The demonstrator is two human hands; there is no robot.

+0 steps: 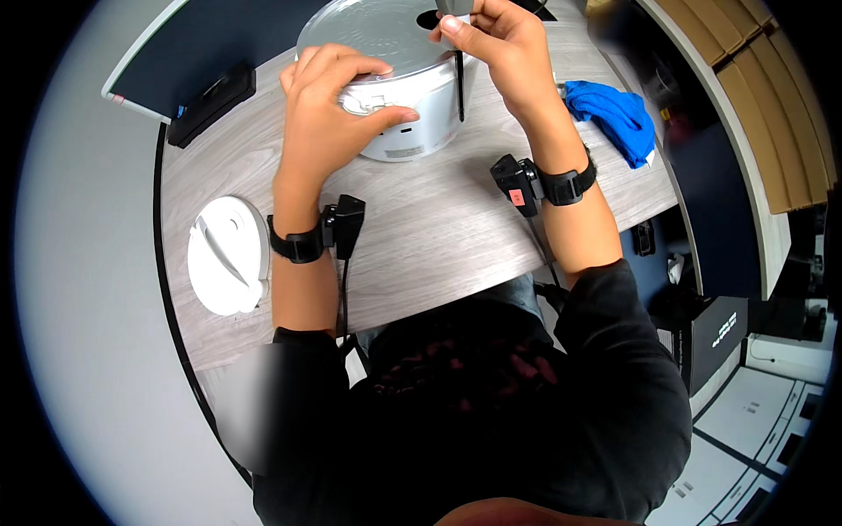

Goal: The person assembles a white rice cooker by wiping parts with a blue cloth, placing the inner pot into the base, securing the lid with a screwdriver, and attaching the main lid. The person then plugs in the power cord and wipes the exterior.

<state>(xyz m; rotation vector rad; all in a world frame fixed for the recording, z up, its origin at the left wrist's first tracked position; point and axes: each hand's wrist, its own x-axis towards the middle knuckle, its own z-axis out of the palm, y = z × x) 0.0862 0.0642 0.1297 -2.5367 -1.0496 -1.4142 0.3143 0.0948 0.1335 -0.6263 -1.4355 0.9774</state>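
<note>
A round white appliance (412, 123) with a silver-grey top stands at the far side of the wooden table (438, 237). My left hand (329, 96) grips its near rim, fingers curled over the edge. My right hand (495, 44) is raised above the appliance's right side and pinches a thin dark rod-like tool (460, 83) that hangs down along the appliance's wall. Both wrists wear black bands with small black devices.
A white round lid-like disc (230, 254) lies at the table's left. A blue cloth (614, 114) is bunched at the right. A black oblong object (210, 103) sits at the back left by a dark panel. The table's front edge curves near my torso.
</note>
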